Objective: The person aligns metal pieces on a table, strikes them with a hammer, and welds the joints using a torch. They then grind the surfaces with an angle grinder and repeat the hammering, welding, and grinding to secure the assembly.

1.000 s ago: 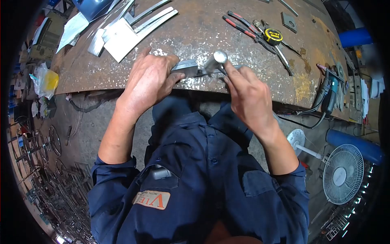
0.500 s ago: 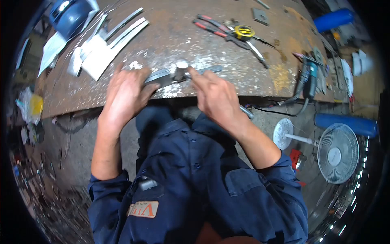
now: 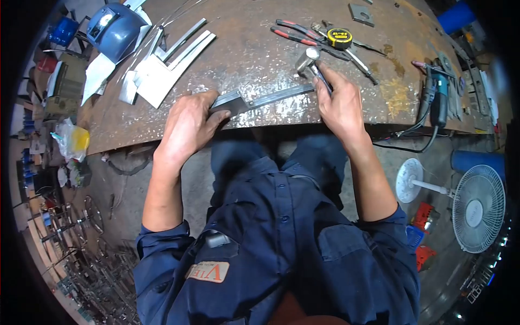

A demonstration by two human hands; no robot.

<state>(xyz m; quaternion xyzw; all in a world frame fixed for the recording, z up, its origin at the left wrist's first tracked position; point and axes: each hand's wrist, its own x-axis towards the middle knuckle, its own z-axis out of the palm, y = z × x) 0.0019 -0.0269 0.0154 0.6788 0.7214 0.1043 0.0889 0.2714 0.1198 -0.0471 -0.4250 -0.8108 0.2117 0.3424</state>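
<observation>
In the head view, my left hand (image 3: 187, 122) is closed on a dark flat metal piece (image 3: 234, 106) near the table's front edge. A thin grey metal strip (image 3: 281, 96) lies beside this piece and runs right toward my other hand. My right hand (image 3: 344, 105) is wrapped round the handle of a hammer (image 3: 310, 57). The shiny hammer head is up and to the left of that hand, beyond the right end of the strip. Most of the handle is hidden by my fingers.
On the rusty worktable (image 3: 244, 43) are red-handled pliers (image 3: 303, 36), a yellow tape measure (image 3: 339, 38), an angle grinder (image 3: 439, 97), a welding mask (image 3: 117, 33) and white metal offcuts (image 3: 154, 81). A fan (image 3: 474, 212) is at the right, off the table.
My right hand has carried the hammer right, away from the dark piece and my left hand, uncovering more of the strip. My left hand keeps its hold; the whole view has shifted.
</observation>
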